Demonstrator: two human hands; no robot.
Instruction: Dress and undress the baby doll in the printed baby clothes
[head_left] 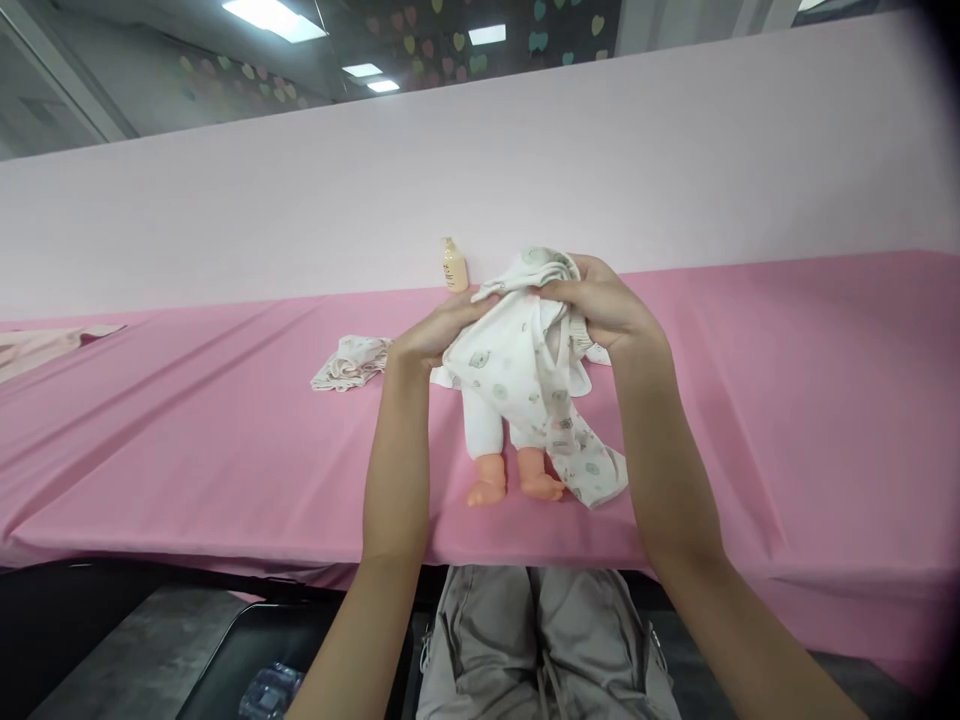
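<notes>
Both of my hands grip a white baby garment (517,360) printed with small greenish motifs, its upper edge bunched between them. My left hand (442,328) is closed on the left side of the cloth, and my right hand (600,300) is closed on the gathered part at the upper right. One long sleeve or leg of the garment hangs down to the right. Underneath lies a baby doll (490,480), its bare feet and white-covered legs pointing toward me; the garment hides its upper body and head.
A folded printed cloth (351,362) lies left of the doll on the pink-covered table (225,450). A pale yellow pump bottle (454,266) stands at the back by the white wall. Light fabric (52,345) lies far left. Below the table edge is a black chair (247,640).
</notes>
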